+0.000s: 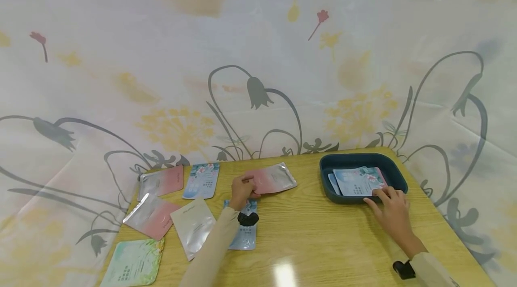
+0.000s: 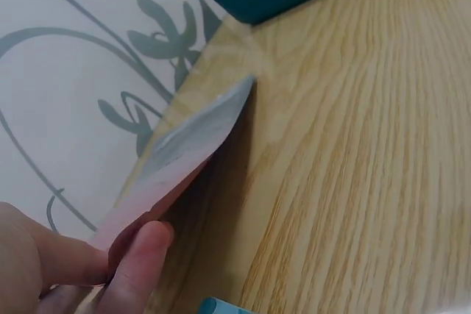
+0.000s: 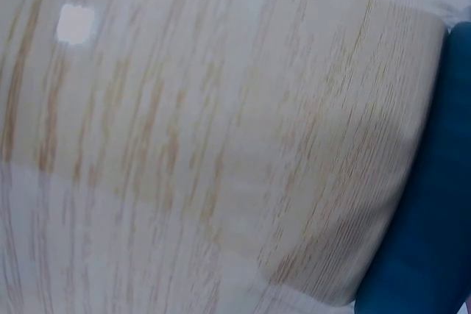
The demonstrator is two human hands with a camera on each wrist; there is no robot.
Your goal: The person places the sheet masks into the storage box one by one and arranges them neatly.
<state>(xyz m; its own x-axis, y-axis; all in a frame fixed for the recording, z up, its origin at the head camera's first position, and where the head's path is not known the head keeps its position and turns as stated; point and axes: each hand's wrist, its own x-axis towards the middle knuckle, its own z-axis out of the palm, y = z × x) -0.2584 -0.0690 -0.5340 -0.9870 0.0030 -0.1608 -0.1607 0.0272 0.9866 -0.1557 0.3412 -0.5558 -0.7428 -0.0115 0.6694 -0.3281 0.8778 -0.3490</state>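
My left hand pinches the left end of a pink and silver sheet mask packet between thumb and fingers. In the left wrist view the packet tilts up from the wooden table, its silver end pointing away. At the right, my right hand grips the front rim of a dark blue plastic basin, fingers over the edge and thumb outside. Inside the basin lie several packets, a blue floral one on top. The right wrist view shows the basin's side but not the hand.
Under my left wrist lies a blue floral packet. Further left are another blue packet, a cream and silver one, two pink and silver ones and a green one. A flower-printed cloth hangs behind the table.
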